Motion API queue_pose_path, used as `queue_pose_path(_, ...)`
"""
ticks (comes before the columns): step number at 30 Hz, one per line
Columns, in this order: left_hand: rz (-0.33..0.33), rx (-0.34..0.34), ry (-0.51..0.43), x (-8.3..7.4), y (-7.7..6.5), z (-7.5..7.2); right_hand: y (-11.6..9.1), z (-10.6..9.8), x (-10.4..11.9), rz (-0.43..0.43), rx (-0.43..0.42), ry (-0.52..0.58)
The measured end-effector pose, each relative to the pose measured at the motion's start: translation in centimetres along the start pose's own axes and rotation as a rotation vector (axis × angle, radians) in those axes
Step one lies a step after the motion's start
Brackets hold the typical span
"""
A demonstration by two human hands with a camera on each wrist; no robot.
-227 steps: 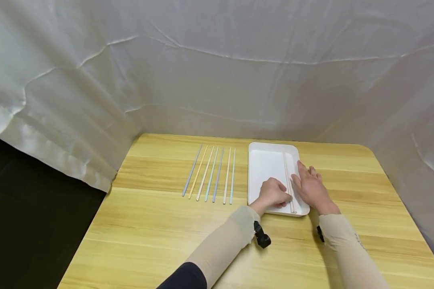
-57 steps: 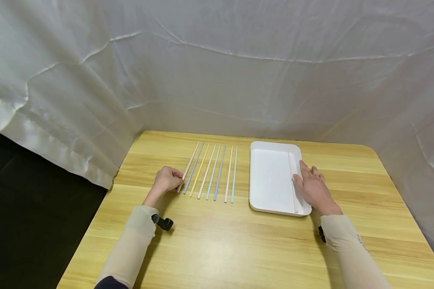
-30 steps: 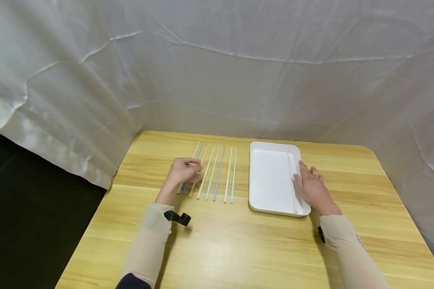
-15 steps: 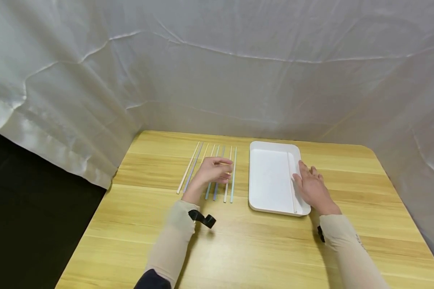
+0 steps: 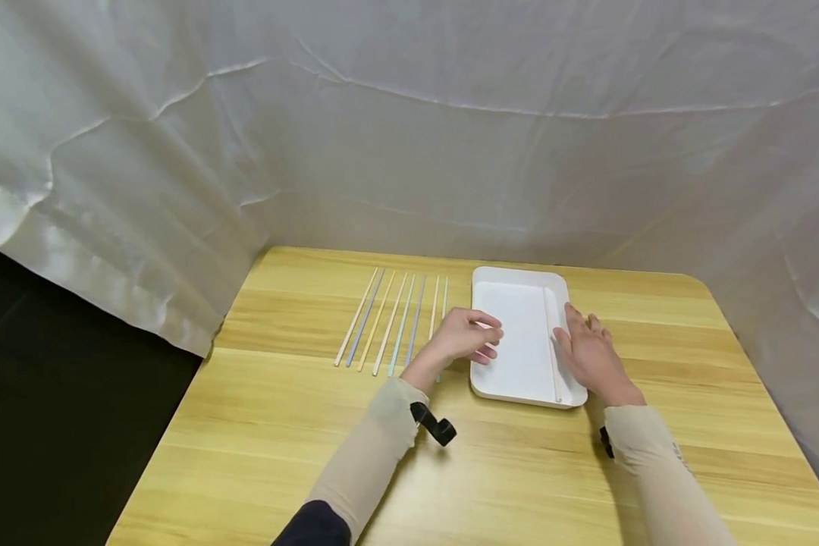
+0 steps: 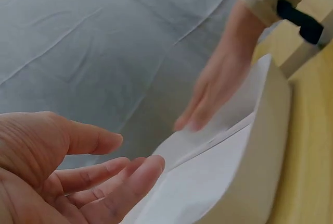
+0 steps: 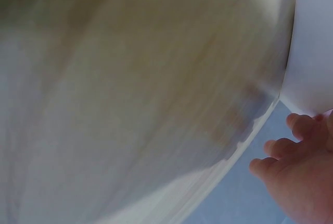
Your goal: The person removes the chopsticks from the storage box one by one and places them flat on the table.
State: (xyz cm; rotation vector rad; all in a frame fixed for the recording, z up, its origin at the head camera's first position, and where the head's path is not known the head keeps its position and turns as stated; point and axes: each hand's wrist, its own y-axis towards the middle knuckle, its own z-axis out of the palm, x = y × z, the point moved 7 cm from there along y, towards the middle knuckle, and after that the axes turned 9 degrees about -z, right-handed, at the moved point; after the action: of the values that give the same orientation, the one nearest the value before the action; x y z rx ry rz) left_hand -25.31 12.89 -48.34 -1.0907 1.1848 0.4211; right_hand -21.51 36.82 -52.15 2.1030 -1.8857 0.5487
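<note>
A white tray (image 5: 512, 392) lies on the table with one pale chopstick (image 5: 549, 326) along its right side. My left hand (image 5: 462, 334) hovers at the tray's left rim, fingers loosely bent and holding nothing; the left wrist view also shows the bare left hand (image 6: 78, 172) with thumb and fingers apart. Against the tray's right rim rests my right hand (image 5: 590, 360), fingers extended. Left of the tray, several coloured chopsticks (image 5: 401, 326) lie side by side, a cream chopstick (image 5: 355, 318) at the far left. My left hand and wrist partly cover the rightmost ones.
A pale curtain (image 5: 409, 167) hangs behind the wooden table (image 5: 246, 432) and along its sides. Beyond the left table edge is a dark area (image 5: 54, 409). Each wrist wears a black camera mount, the left camera mount (image 5: 437, 426) showing plainly.
One of two pale chopsticks in the tray now lies at the row's left end, where my left hand set it down. That hand has since swung right, back to the tray. The right stays.
</note>
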Motion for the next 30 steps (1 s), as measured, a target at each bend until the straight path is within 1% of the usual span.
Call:
queue_pose_path(2, -0.011, 0.018, 0.024, 0.2, 0.3, 1.2, 0.0, 0.1, 0.0, 0.0, -0.004, -0.003)
queue_pose_path(4, -0.025, 0.023, 0.053, 0.3, 0.5, 2.4, 0.0, 0.1, -0.1, 0.002, -0.008, -0.006)
queue_pose_path(9, -0.058, -0.014, 0.106, 0.7, 1.1, 5.3, 0.2, -0.1, -0.2, 0.006, -0.014, -0.021)
queue_pose_path(13, -0.09, -0.065, 0.179, 1.3, 1.4, 6.9, 0.4, 0.0, -0.1, 0.002, -0.011, -0.017)
queue_pose_path(16, -0.116, -0.094, 0.24, 1.8, 1.5, 7.7, 0.5, 0.2, 0.0, -0.005, -0.017, -0.018)
queue_pose_path(17, -0.123, -0.101, 0.248, 2.0, 1.5, 8.0, 0.5, 0.2, 0.1, -0.009, -0.021, -0.019)
queue_pose_path(21, -0.129, -0.134, 0.238, 2.3, 1.6, 8.8, 0.5, 0.2, 0.1, -0.016, -0.032, -0.022)
queue_pose_path(25, -0.117, -0.183, 0.222, 2.6, 1.9, 9.2, 0.4, 0.1, 0.2, -0.02, -0.039, -0.02)
queue_pose_path(28, -0.114, -0.217, 0.233, 2.9, 2.3, 9.4, 0.4, 0.1, 0.2, -0.027, -0.041, -0.024)
queue_pose_path(30, -0.101, -0.232, 0.249, 3.0, 2.5, 9.6, 0.4, 0.1, 0.2, -0.03, -0.041, -0.025)
